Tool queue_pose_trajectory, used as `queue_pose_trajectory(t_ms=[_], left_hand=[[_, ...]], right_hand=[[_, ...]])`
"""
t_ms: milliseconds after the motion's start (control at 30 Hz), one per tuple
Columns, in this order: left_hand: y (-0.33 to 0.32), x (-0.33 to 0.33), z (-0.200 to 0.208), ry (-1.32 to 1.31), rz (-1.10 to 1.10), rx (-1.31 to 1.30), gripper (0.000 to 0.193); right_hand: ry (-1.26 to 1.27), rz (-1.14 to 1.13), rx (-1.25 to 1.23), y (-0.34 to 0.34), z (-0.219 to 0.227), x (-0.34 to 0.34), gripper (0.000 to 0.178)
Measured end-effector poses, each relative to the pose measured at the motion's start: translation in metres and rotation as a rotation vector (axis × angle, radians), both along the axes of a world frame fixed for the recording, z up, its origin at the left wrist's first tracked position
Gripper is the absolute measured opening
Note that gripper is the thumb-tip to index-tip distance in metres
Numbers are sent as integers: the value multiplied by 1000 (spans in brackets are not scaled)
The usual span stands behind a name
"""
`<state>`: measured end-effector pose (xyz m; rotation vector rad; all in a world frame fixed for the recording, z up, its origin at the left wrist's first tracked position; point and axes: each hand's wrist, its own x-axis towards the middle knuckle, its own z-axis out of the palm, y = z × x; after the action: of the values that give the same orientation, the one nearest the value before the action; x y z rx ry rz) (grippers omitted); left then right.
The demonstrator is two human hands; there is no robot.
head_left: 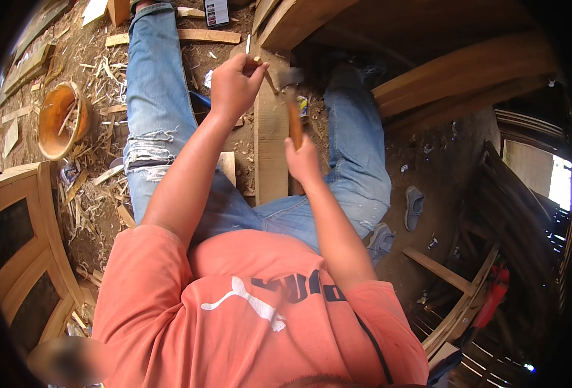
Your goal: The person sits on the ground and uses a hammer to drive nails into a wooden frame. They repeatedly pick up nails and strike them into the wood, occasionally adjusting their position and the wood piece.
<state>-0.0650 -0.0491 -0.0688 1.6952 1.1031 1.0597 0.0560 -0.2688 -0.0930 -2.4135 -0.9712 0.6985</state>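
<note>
Two bare hands met over a pale wooden plank (273, 155), whose near end lay between the thighs of our blue jeans (160, 116). Well to the right of the plank, a grey sandal (414, 208) lay on the ground. Farther up, by the plank's right edge, our right hand (304, 160) was wrapped around the wooden handle of a hammer (295, 123), its blurred head above the plank's far part. Over the plank's left edge, our left hand (234, 85) was narrowed to a pinch on a slim piece (271, 80) that pointed down toward the plank; we could not tell what it was, or whether it touched the wood.

In our judgement, good striking here called for short, measured swings, the hammer face square to its mark, the pinching fingertips well out of its path, and the plank braced against slipping. A relaxed hold toward the handle's end would have let the head's weight do the work.

Left of the plank, among shavings, stood an orange bowl (53, 119). Beyond the plank's far end, a phone (216, 13) lay to the left and a thick timber (305, 22) to the right.
</note>
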Motion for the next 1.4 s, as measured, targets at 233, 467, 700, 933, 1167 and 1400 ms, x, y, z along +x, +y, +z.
queue_pose_trajectory(t_ms=[233,467,700,933,1167,1400], left_hand=[[0,-3,0,16,-4,25,21],[0,0,0,44,-18,-1,23],[0,-1,7,14,-27,-7,20],[2,-6,-1,-10,-122,-1,20],[1,-9,6,58,-249,38,28],[3,-8,7,83,-205,82,25]], right_hand=[[81,-43,36,-1,12,0,33],[-3,45,-58,-3,4,4,32],[89,-42,49,-13,-22,17,29],[257,-120,143,-5,4,15,34],[160,-12,81,-21,-28,11,19],[190,-57,264,-4,0,-3,23]])
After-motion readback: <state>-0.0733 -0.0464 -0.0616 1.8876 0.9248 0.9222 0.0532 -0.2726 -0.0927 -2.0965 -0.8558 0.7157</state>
